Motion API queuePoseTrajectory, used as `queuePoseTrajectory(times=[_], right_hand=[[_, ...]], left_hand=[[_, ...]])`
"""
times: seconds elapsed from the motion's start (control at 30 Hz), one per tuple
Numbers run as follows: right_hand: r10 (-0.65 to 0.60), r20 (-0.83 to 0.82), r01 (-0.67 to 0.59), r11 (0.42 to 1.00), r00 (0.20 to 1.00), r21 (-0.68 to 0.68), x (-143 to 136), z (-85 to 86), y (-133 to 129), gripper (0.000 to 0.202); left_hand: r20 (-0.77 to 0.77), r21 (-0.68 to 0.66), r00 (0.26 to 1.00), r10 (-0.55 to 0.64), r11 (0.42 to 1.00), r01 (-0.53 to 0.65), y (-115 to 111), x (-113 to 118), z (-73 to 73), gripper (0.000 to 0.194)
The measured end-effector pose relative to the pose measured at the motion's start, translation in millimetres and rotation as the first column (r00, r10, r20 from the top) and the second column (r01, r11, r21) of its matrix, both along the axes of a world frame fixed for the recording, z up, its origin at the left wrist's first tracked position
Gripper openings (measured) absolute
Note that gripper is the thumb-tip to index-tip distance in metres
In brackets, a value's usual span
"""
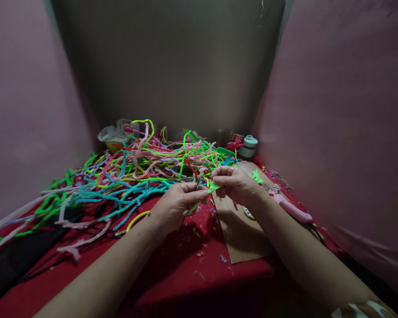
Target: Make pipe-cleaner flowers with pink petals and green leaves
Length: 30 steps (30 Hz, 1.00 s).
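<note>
Between my two hands is a light green fuzzy piece point(214, 187), pinched from both sides over the red cloth. My left hand point(182, 198) grips its left part between thumb and fingers, and some green shows below the thumb. My right hand point(234, 182) pinches the other end, its fingers curled. A small dark tool, perhaps scissors, shows partly at my left fingers; its shape is hard to make out. Just behind the hands lies a large tangled pile of coloured pipe cleaners point(152, 163).
A cardboard sheet point(240, 234) lies under my right hand, with a green fuzzy piece point(257, 177) at its back. A pink glue gun point(293, 208) rests to the right. A pale jar point(249, 146) and plastic bag point(112, 133) stand behind. Fuzz scraps dot the red cloth point(172, 265).
</note>
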State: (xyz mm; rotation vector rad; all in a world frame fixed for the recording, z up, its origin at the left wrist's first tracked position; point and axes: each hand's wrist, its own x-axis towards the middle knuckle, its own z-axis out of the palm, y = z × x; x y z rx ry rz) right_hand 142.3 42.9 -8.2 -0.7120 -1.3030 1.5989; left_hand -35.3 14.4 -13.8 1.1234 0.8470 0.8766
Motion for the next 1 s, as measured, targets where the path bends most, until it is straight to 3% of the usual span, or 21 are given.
queuePoseTrajectory(times=[0.17, 0.23, 0.3, 0.33, 0.37, 0.43, 0.47, 0.5, 0.53, 0.57, 0.6, 0.7, 0.83, 1.0], right_hand=[[-0.062, -0.001, 0.062, 0.997, 0.998, 0.040, 3.3, 1.2, -2.4, 0.023], [-0.169, 0.060, 0.162, 0.980, 0.984, 0.116, 13.2, 1.8, -6.4, 0.026], [-0.374, 0.208, 0.315, 0.910, 0.904, 0.268, 31.9, -0.3, -15.1, 0.025], [-0.507, 0.320, 0.374, 0.840, 0.801, 0.394, 44.5, -3.1, -21.3, 0.022], [-0.651, 0.411, 0.401, 0.737, 0.638, 0.544, 58.8, -7.2, -28.3, 0.020], [-0.844, 0.483, 0.276, 0.533, 0.231, 0.800, 90.1, -18.6, -43.4, 0.020], [-0.856, 0.516, 0.174, 0.513, 0.031, 0.840, 105.4, -25.4, -50.7, 0.025], [-0.826, 0.546, 0.108, 0.535, -0.142, 0.838, 119.4, -32.3, -57.3, 0.029], [-0.774, 0.571, 0.083, 0.572, -0.274, 0.816, 131.3, -38.9, -62.9, 0.031], [-0.720, 0.595, 0.082, 0.610, -0.357, 0.788, 140.7, -44.8, -67.3, 0.034], [-0.675, 0.624, 0.087, 0.649, -0.392, 0.756, 147.3, -49.8, -70.3, 0.036], [-0.600, 0.705, 0.111, 0.727, -0.379, 0.678, 152.9, -57.7, -72.0, 0.036], [-0.562, 0.735, 0.155, 0.744, -0.380, 0.650, 146.4, -57.0, -66.5, 0.030], [-0.612, 0.732, 0.121, 0.736, -0.300, 0.666, 151.3, -60.8, -67.9, 0.028]], left_hand=[[-0.010, -0.020, 0.999, -0.042, 0.999, 0.042, 2.1, 0.0, -1.0, 0.018], [-0.013, -0.008, 1.000, -0.008, 1.000, 0.008, 3.1, -0.4, -0.1, 0.017], [-0.016, 0.003, 0.999, 0.041, 0.999, -0.041, 4.0, -1.5, 1.0, 0.018], [-0.017, 0.009, 0.998, 0.066, 0.998, -0.065, 4.5, -2.2, 1.4, 0.019], [-0.019, 0.019, 0.996, 0.089, 0.996, -0.088, 5.1, -2.8, 1.7, 0.019], [-0.017, 0.044, 0.993, 0.117, 0.992, -0.116, 6.3, -3.5, 1.8, 0.019], [-0.014, 0.057, 0.992, 0.122, 0.991, -0.121, 7.0, -3.5, 1.7, 0.019], [-0.010, 0.066, 0.992, 0.125, 0.990, -0.124, 7.8, -3.3, 1.5, 0.018], [-0.006, 0.074, 0.992, 0.129, 0.989, -0.128, 8.6, -2.7, 1.5, 0.019], [-0.002, 0.080, 0.991, 0.134, 0.988, -0.134, 9.5, -2.0, 1.6, 0.019], [0.000, 0.081, 0.990, 0.141, 0.987, -0.140, 10.6, -1.1, 2.0, 0.019], [0.012, 0.066, 0.986, 0.167, 0.984, -0.168, 15.5, 2.2, 4.9, 0.020], [0.056, 0.035, 0.979, 0.197, 0.979, -0.199, 24.9, 7.6, 10.5, 0.021], [0.090, 0.012, 0.978, 0.189, 0.982, -0.190, 31.6, 15.0, 10.2, 0.022]])
